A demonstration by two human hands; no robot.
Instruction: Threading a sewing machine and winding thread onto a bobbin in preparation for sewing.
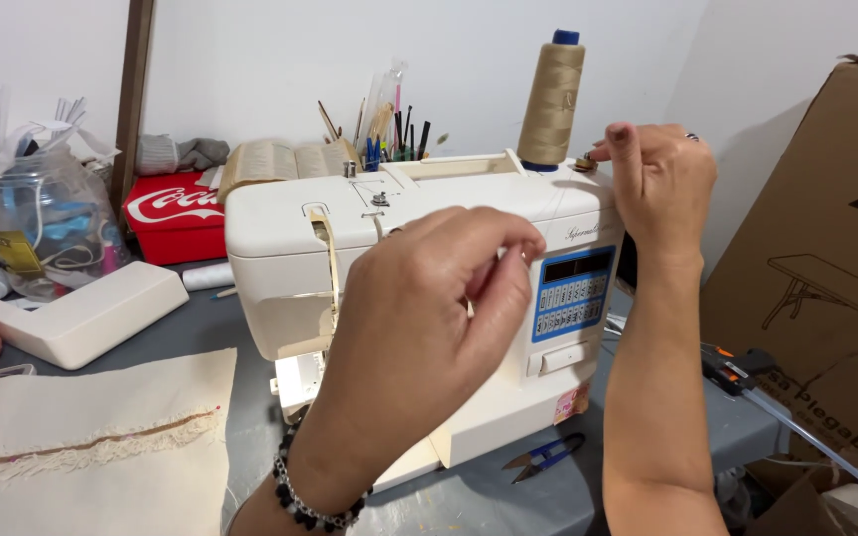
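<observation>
My right hand [659, 184] pinches the small bobbin [584, 162] beside the thread cone [551, 94]. My left hand [429, 318], fingers pinched together, seems to hold fine, limp thread; I cannot see it.

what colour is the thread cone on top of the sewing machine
Beige or tan, on a blue core; the thread cone shows clearly in the head view.

I note a cream sewing machine [429, 298] upright at frame centre on the grey table. A small brass bobbin [584, 162] sits on its top at upper right, beside a tall beige thread cone [551, 99].
</observation>
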